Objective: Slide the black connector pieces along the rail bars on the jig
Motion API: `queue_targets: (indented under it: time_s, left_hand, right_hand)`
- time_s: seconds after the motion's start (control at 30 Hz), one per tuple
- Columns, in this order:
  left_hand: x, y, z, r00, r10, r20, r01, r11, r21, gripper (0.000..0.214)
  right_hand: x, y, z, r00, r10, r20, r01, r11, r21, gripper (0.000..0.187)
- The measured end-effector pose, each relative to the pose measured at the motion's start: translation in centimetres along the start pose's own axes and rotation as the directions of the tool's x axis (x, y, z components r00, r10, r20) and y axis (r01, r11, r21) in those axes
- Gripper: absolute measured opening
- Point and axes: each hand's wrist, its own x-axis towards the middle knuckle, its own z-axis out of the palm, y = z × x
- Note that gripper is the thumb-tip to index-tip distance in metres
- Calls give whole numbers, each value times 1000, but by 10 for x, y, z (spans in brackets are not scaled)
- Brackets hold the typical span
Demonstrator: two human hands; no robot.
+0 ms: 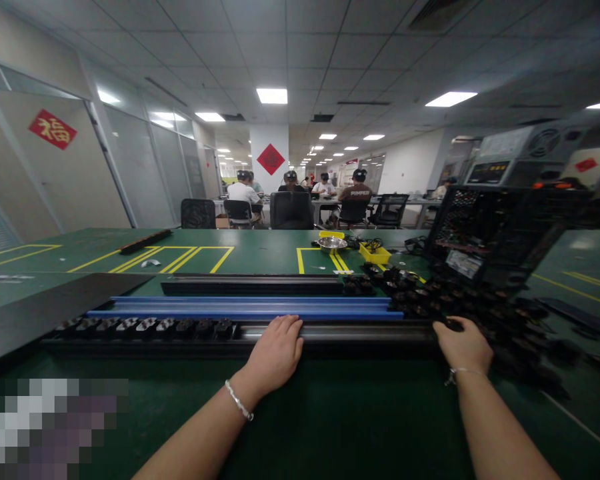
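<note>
In the head view, the left hand [276, 352] lay over the black rail [350, 337] beneath it, its grip unclear, black sockets [195, 328] to its left; the right hand [465, 345] pinched a black piece [453, 324]. Steady bracing and square alignment seemed best.

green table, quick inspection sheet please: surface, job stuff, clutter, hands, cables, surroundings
Surface: green table, yellow lines marked on it.
Job's things: black rail, a row of small parts at its left; blue rail behind.
Clutter: heaped dark parts at right; metal bowl, yellow bin.
Hands: left hand rests on the black rail; right hand at its right end, grip unclear.
Cables: dark cables in the yellow bin.
Surroundings: seated people, chairs beyond.
</note>
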Motion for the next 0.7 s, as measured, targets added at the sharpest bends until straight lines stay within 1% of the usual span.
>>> queue_targets:
  time_s: [0.17,0.3,0.4,0.53,0.7]
  left_hand:
    - [0,1,-1,1000,-2,17,2,1000,8,40]
    - [0,0,-1,1000,-9,15,9,1000,-1,40]
    - [0,0,0,1000,-19,23,19,1000,-2,40]
    - [1,1,-1,1000,-17,26,17,1000,4,40]
    - [1,2,-3,999,-28,37,28,1000,4,39]
  right_hand:
    - [0,-2,-5,997,79,23,-79,997,-18,43]
    - [-1,-4,-9,997,70,29,-69,997,-26,44]
    - [1,-2,-11,995,100,28,-99,995,-21,45]
    - [9,4,-10,984,152,89,-149,988,-40,46]
    - [25,18,-7,978,135,159,-126,990,-63,44]
